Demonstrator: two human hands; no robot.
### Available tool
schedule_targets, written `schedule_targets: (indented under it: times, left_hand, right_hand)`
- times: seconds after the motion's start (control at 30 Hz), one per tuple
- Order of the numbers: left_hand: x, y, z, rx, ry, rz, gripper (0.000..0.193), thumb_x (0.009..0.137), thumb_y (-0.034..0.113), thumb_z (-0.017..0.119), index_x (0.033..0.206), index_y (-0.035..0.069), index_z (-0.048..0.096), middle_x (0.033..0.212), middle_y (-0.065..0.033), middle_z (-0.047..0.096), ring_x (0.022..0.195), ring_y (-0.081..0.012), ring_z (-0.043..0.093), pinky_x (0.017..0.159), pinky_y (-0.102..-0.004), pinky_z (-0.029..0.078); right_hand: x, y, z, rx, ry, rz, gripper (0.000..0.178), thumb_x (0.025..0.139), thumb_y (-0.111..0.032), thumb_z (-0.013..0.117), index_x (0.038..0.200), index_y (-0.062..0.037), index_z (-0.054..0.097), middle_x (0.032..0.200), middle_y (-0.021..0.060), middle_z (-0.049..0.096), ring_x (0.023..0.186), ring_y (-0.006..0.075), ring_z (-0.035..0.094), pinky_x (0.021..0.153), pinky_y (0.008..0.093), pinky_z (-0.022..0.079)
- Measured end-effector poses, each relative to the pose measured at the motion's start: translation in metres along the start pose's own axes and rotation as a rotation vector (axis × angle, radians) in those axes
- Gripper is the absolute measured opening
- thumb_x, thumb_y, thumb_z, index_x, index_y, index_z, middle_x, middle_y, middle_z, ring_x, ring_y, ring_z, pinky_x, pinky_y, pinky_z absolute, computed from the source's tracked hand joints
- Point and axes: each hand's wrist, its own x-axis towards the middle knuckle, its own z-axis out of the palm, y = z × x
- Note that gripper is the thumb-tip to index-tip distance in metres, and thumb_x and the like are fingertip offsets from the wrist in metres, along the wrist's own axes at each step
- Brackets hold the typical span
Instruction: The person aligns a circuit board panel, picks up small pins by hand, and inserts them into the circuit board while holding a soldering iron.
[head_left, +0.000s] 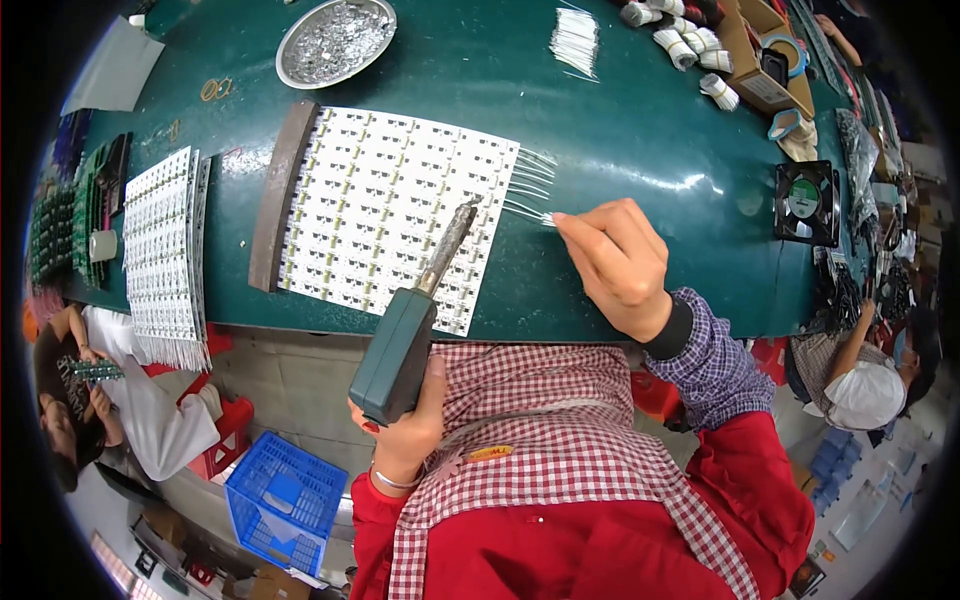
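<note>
My left hand (408, 440) is wrapped round the dark green body of a soldering gun (392, 350). Its metal tip reaches up over a white circuit board panel (385, 185) and ends close to the panel's right edge. Several thin white wires (532, 170) stick out from that edge. Beyond the edge, my right hand (625, 262) pinches the free end of a white wire (525, 210) between thumb and fingertips. Whether the tip touches a joint is too small to tell. A dark brown bar (282, 200) lies along the panel's left edge.
Stacked white panels (165, 250) with wires hang over the table's front left. A metal bowl (293, 58) of silvery scraps and a white wire bundle (574, 43) lie farther back. At right stand a black fan (807, 203) and a cardboard box (755, 75). Other people sit on both sides.
</note>
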Motion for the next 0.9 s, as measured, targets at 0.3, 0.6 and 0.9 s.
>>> schedule_targets:
  times: [0.3,0.6,0.9]
  left_hand:
    - [-0.003,0.0,-0.001,0.071,0.009,0.059,0.021,0.08,0.005,0.081,0.098,-0.004,0.074,0.084,-0.0119,0.075,0.064,-0.0181,0.07,0.058,-0.0281,0.052]
    - [-0.001,0.001,-0.003,0.028,-0.044,0.003,0.017,0.08,0.003,0.08,0.094,-0.004,0.073,0.08,-0.0091,0.072,0.06,-0.0153,0.067,0.056,-0.0282,0.051]
    - [0.0,0.001,-0.001,-0.009,-0.098,-0.031,0.019,0.079,-0.005,0.076,0.097,-0.006,0.07,0.087,-0.0114,0.069,0.071,-0.0191,0.067,0.063,-0.0286,0.052]
  right_hand:
    - [0.004,0.007,0.031,0.12,-0.098,-0.064,0.028,0.071,0.004,0.078,0.098,-0.0026,0.073,0.08,0.0054,0.065,0.071,0.0219,0.063,0.058,0.0329,0.051]
    - [0.002,0.007,0.031,0.092,-0.117,-0.064,0.026,0.073,0.0,0.077,0.098,-0.004,0.073,0.08,0.0049,0.064,0.07,0.0211,0.063,0.058,0.0332,0.05]
    - [0.002,0.007,0.032,0.047,-0.133,-0.082,0.024,0.074,0.0,0.075,0.097,-0.0039,0.072,0.082,0.0047,0.064,0.071,0.0213,0.062,0.059,0.0334,0.05]
